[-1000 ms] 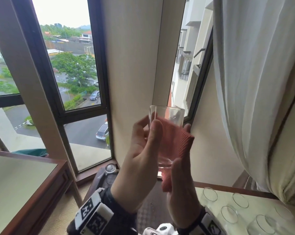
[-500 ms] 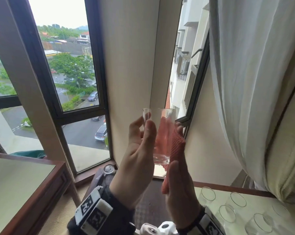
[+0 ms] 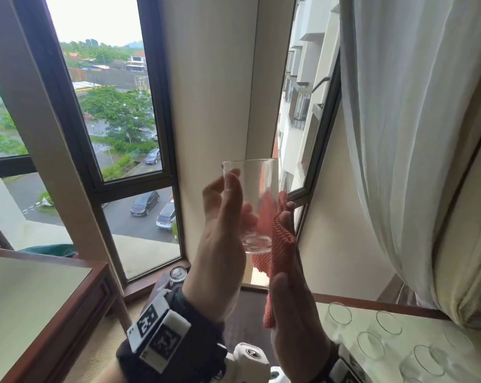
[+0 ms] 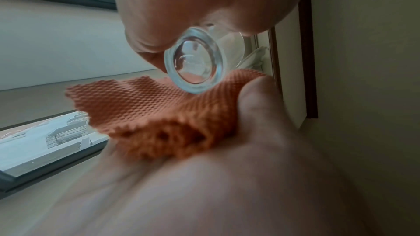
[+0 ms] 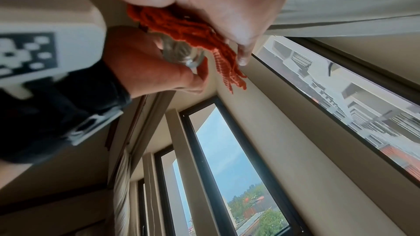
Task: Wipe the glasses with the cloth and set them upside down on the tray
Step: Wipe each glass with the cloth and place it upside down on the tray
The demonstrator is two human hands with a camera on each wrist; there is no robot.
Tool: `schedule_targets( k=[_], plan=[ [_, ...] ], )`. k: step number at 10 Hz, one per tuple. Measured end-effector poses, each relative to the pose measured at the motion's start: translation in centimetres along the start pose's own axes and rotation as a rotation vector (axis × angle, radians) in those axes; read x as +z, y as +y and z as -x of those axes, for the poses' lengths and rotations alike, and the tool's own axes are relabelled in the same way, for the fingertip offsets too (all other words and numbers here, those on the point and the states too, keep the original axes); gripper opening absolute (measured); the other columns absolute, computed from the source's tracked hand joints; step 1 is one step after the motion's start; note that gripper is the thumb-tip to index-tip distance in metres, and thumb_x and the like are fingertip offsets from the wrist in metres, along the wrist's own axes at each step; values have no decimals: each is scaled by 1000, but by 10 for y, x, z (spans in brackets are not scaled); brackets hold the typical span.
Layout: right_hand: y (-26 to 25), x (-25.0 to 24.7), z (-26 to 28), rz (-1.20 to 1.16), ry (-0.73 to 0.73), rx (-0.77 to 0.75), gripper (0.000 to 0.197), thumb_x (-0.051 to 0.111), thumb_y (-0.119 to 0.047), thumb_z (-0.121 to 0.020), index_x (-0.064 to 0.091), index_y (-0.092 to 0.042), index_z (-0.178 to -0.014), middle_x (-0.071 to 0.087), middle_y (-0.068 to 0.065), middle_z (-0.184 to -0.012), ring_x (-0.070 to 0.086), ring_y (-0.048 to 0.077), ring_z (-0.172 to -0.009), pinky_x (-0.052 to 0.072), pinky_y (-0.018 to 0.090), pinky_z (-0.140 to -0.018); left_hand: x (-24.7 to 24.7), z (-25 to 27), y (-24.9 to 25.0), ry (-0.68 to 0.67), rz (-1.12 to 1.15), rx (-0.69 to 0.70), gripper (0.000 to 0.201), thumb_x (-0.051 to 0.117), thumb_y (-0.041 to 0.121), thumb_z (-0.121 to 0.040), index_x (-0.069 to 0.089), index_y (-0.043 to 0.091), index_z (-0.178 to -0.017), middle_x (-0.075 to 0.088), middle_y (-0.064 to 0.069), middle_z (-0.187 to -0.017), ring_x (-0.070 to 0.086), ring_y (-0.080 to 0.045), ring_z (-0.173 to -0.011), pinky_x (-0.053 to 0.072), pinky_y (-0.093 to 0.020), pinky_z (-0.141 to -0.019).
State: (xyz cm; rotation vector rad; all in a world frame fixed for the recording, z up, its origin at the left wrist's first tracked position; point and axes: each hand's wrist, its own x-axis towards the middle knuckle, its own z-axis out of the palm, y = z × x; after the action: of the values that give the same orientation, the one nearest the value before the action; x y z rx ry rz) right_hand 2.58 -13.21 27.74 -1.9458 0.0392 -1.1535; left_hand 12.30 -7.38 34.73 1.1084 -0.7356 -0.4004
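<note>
Bare left grip [image 3: 220, 244], black tagged wristband [image 3: 206, 335]

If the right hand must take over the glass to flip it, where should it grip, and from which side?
Probably the lower wall above the thick base, from the right: the glass is upright, the left hand covers its left side, and the right hand holds the cloth there.
</note>
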Motion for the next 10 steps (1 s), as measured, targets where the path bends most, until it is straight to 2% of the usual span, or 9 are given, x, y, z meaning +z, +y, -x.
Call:
schedule_targets(
  k=[1,2,3,5,6,7,8,9,10],
  plan=[
    [-3,-5,-10,-132,64,252,89,31,-76,-95,48,-5,-144,58,14,-142,50,40,-133,47,21,-105,7,12,-3,-74,-3,-14,82,74,67,-81,35,20,-135,76,-17,-101,77,-33,-92,65,-42,-83],
    [-7,-21,-27,-279,42,222,75,31,-54,-103,39,8,-144,59,7,-140,61,26,-123,48,11,-96,9,22,-13,-103,-75,-8,76,77,58,-79,41,18,-132,68,-27,-108,75,-35,-97,63,-46,-89],
    [-20,-33,-44,-134,88,366,109,41,-95,-71,50,-15,-144,59,2,-141,58,26,-128,46,40,-109,7,27,-19,-161,-108,-10,65,63,68,-84,55,26,-134,71,-1,-122,70,-11,-115,55,-31,-101],
    [-23,-7,-27,-20,4,-2,57,23,-36,-110,16,-7,-159,12,20,-167,14,35,-155,15,46,-126,-1,17,-9,-122,6,-14,56,47,67,-100,67,24,-131,71,-11,-123,67,-31,-118,48,-55,-109],
    [-18,0,-9,-134,100,171,74,28,-63,-103,32,-13,-157,33,30,-157,55,29,-128,52,28,-100,-5,14,-2,-121,14,25,48,48,52,-96,57,19,-130,75,15,-94,72,-6,-86,58,-26,-81],
    [-17,-10,-13,-247,60,500,120,40,-102,-60,62,7,-105,62,40,-95,57,58,-96,50,15,-74,1,18,-4,-170,-18,55,56,51,49,-98,45,13,-140,75,3,-100,76,-14,-88,60,-25,-80],
    [-12,-29,-29,-150,-22,459,126,38,-104,-59,47,-13,-145,48,20,-151,45,38,-140,37,46,-116,8,26,-7,-212,-76,66,51,45,50,-105,42,14,-141,69,-10,-109,73,-11,-95,57,-20,-87],
    [-43,-20,-48,-139,4,262,99,33,-92,-79,51,-19,-142,48,14,-153,45,36,-141,36,57,-115,12,25,-9,-172,-111,-7,57,43,62,-99,38,26,-144,68,-2,-121,69,1,-108,52,-15,-94],
    [-40,-9,-38,66,-5,-148,58,23,-50,-107,28,-21,-156,30,12,-164,36,42,-145,31,66,-115,6,16,-10,-89,-14,16,62,43,67,-101,40,24,-145,71,-6,-128,70,-16,-121,53,-42,-108]
  ],
)
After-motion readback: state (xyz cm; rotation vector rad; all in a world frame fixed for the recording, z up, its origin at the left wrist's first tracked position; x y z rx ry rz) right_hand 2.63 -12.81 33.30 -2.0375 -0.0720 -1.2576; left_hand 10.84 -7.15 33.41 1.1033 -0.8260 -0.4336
